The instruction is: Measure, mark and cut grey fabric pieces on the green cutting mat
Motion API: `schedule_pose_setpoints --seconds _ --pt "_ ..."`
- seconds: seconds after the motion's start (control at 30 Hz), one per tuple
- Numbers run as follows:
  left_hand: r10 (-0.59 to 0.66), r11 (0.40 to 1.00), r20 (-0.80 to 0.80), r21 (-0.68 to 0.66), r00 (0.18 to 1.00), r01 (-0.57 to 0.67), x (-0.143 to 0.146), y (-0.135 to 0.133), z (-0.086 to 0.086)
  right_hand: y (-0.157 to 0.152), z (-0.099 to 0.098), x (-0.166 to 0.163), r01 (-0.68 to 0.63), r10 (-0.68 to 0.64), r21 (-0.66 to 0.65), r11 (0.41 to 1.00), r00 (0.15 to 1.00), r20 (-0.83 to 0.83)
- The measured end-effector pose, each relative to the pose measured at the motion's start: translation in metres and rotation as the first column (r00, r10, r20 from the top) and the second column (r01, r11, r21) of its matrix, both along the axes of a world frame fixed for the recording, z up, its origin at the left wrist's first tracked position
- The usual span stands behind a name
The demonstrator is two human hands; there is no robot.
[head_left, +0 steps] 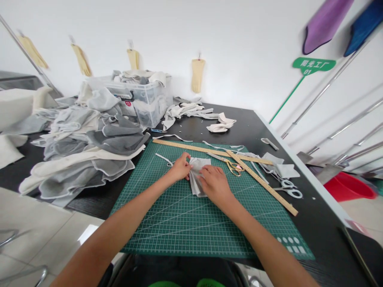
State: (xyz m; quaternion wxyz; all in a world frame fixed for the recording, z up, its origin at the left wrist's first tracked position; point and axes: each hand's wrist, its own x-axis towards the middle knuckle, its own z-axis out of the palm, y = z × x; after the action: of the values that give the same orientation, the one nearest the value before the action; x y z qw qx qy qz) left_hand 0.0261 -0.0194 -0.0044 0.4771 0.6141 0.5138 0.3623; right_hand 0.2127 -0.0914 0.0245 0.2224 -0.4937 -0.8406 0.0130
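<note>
While the left hand has its fingers at the left edge of a pale grey fabric piece, the right hand lays its fingers over the fabric's right side. The right fingers lie close together; whether either hand's fingers are clamped on the cloth, I cannot tell. The fabric rests on a green gridded cutting mat, under and between the two sets of fingers. Just beyond them, a wooden ruler crosses the mat; a second wooden ruler slants to their right, with gold-handled scissors between it and the right fingers. Farther right of the fingers, pale-handled scissors lie partly on the black desk. Well left of the fingers is a heap of grey and cream fabric.
</note>
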Motion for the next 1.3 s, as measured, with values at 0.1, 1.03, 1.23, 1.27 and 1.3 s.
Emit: schedule_pose_setpoints --seconds 0.1,1.03,1.23,1.27,1.3 --pt "-0.062 0.998 -0.035 0.003 0.997 0.062 -0.005 0.001 0.001 -0.010 0.002 -0.009 -0.095 0.097 -0.108 0.990 0.995 0.019" --pt "0.143 0.823 -0.723 0.466 0.676 0.325 -0.009 -0.003 0.008 -0.023 0.030 -0.004 -0.229 0.285 -0.312 0.922 0.947 0.148" --pt "0.068 0.818 -0.691 0.451 0.719 0.356 -0.009 -0.007 0.008 -0.002 0.020 0.006 -0.053 0.054 -0.199 0.979 0.999 -0.001" --pt "0.044 0.808 -0.693 0.449 0.720 0.383 -0.007 -0.008 0.008 0.005 0.012 0.009 0.048 -0.048 -0.097 0.994 0.999 0.002" --pt "0.016 0.800 -0.698 0.439 0.716 0.409 -0.006 -0.009 0.008 0.011 0.004 0.013 0.129 -0.129 -0.007 0.992 0.991 0.027"
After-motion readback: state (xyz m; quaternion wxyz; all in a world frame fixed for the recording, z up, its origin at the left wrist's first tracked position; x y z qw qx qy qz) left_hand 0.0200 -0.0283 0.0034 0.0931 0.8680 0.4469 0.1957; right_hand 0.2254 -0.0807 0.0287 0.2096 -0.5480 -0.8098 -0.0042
